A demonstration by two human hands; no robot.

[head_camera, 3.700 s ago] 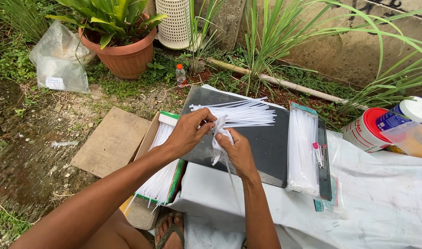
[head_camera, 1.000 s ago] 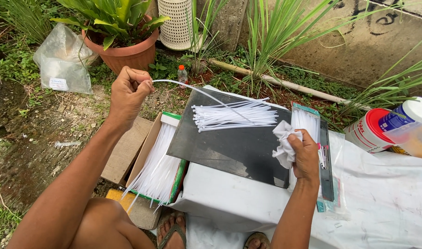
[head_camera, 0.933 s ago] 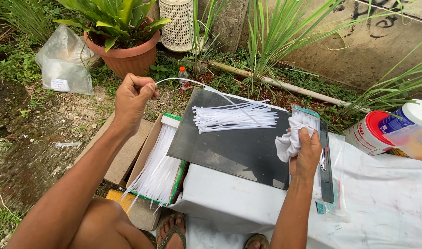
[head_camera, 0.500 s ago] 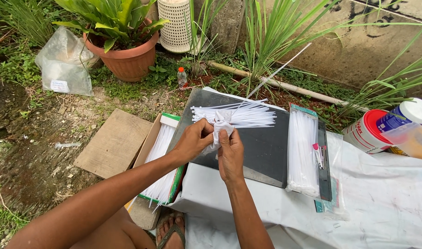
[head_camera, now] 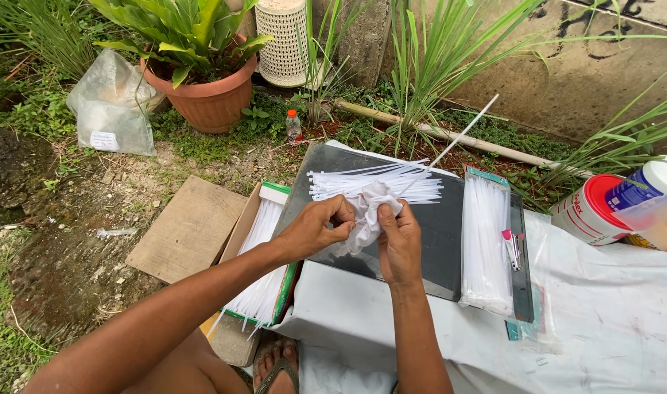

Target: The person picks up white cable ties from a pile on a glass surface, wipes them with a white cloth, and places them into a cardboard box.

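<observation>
My left hand [head_camera: 319,228] and my right hand [head_camera: 399,241] meet over a black board [head_camera: 435,241], both gripping a crumpled white cloth [head_camera: 371,208]. A long white cable tie [head_camera: 450,146] runs through the cloth and sticks up and to the right. My left fingers pinch its near end at the cloth. Behind my hands a loose pile of white cable ties [head_camera: 377,182] lies spread on the board.
A clear bag of white ties [head_camera: 485,248] lies on the board's right side. An open box of ties [head_camera: 264,270] sits left of the table, next to a cardboard sheet [head_camera: 187,230]. Red-lidded tub [head_camera: 588,211] and blue bottle [head_camera: 643,186] stand right. A potted plant [head_camera: 209,95] is behind.
My left hand had drawn a tie far out to the left through the cloth. Both hands have come back together over the board, and a tie now points up to the right.
</observation>
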